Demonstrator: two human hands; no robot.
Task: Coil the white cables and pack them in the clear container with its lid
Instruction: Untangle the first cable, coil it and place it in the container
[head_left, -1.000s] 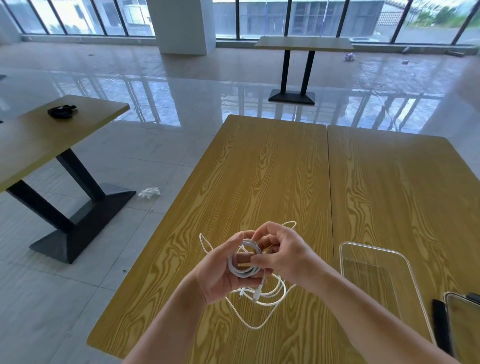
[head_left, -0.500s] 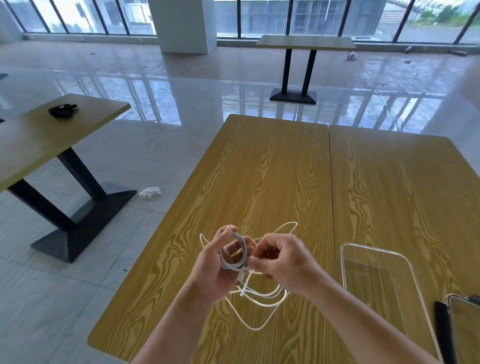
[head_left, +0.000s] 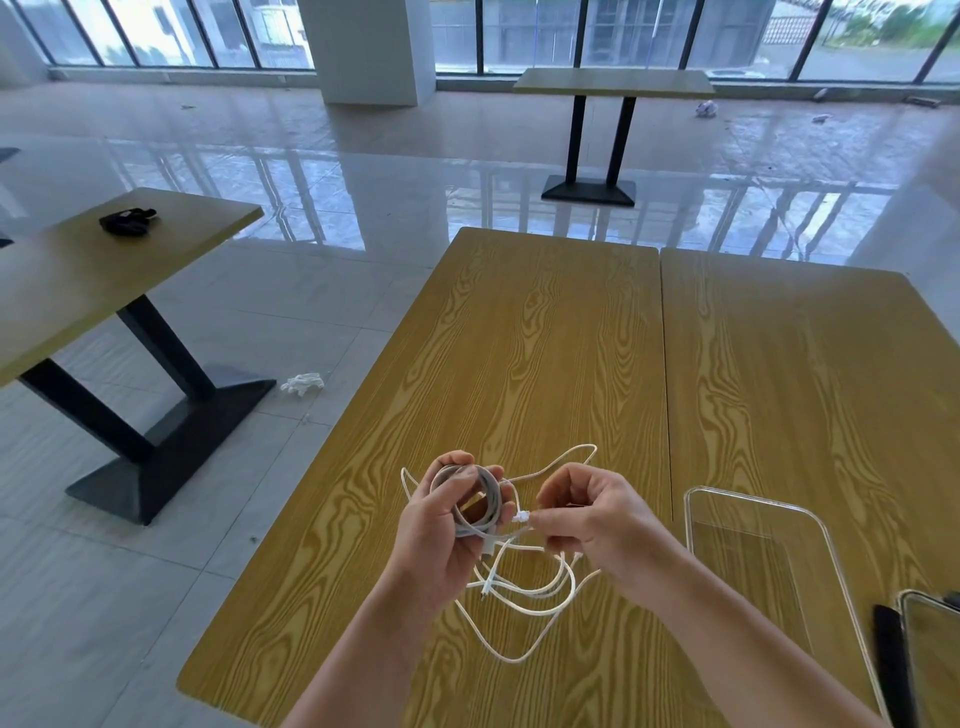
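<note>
Head view: The left hand is just above the near part of the wooden table. It is curled shut around a small round coil of white cable, with the thumb on one side and the fingers on the other. The right hand is just beside it, at about 3 o'clock from the coil. Its fingers are pinched together on the cable close to a small white plug. A short bit of cable runs between the two hands.

More loose white cable hangs down and lies on the table under the hands, at about 6 o'clock from the coil. One thin loop goes off past the hands at about 1 o'clock. I cannot tell how many cables there are.

The clear container sits on the table at about 3 o'clock from the hands, near but apart. Nothing is inside it. Another clear piece, maybe the lid, is at the picture's edge at about 4 o'clock.

What could go wrong: the coil looks springy, so if the left hand lets go a little, the rings may pop open. The loose loops below cross each other, so a hard pull may make a knot. A fat, messy coil may not fit under the lid.
</note>
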